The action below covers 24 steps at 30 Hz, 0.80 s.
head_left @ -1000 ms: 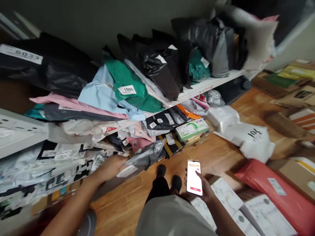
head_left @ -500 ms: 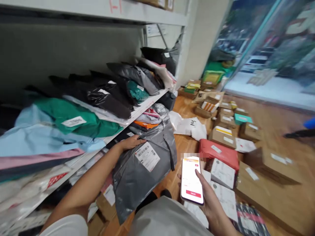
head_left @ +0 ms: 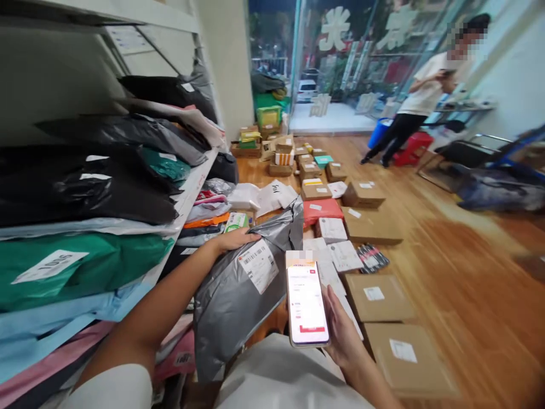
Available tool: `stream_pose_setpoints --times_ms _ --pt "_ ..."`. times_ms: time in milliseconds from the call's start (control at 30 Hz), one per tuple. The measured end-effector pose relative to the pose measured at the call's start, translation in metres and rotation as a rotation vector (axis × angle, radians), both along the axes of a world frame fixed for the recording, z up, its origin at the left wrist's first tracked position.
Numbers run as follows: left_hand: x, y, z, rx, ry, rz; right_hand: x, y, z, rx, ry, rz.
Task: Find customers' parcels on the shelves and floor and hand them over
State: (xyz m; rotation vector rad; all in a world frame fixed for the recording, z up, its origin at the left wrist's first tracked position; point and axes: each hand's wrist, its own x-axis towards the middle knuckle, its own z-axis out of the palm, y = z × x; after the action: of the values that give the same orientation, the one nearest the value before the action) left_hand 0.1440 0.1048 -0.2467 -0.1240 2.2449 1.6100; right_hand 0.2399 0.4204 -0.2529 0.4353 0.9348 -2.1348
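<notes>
My left hand [head_left: 235,239] is closed on the upper left edge of a grey plastic mailing bag [head_left: 232,315], which hangs tilted in front of me. A white shipping label [head_left: 258,266] with a barcode is stuck on the bag. In my right hand [head_left: 340,332] is a smartphone [head_left: 307,307], held upright just right of the bag. Its lit screen shows a white page with a red button near the bottom. The phone covers part of the bag's right side, and most of my right fingers are hidden behind the phone.
Shelves [head_left: 193,184] on the left hold bagged parcels, among them a green bag [head_left: 114,267] and a black bag [head_left: 140,193]. Cardboard boxes [head_left: 378,298] and a red parcel [head_left: 322,211] line the wooden floor. A person [head_left: 426,96] stands by the glass door at the far right.
My view has swung to the right, bringing the person and more floor boxes into sight. The phone has come closer to the bag and overlaps its edge. Both hands keep their holds.
</notes>
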Motion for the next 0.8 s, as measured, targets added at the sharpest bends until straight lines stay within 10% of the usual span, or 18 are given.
stream_pose_setpoints --times_ms 333,800 --pt "0.002 0.114 0.01 0.143 -0.091 -0.383 0.097 0.051 0.02 -0.027 0.299 -0.307" --pt "0.008 0.266 0.031 0.254 -0.128 -0.662 0.16 0.148 0.037 0.042 0.289 -0.496"
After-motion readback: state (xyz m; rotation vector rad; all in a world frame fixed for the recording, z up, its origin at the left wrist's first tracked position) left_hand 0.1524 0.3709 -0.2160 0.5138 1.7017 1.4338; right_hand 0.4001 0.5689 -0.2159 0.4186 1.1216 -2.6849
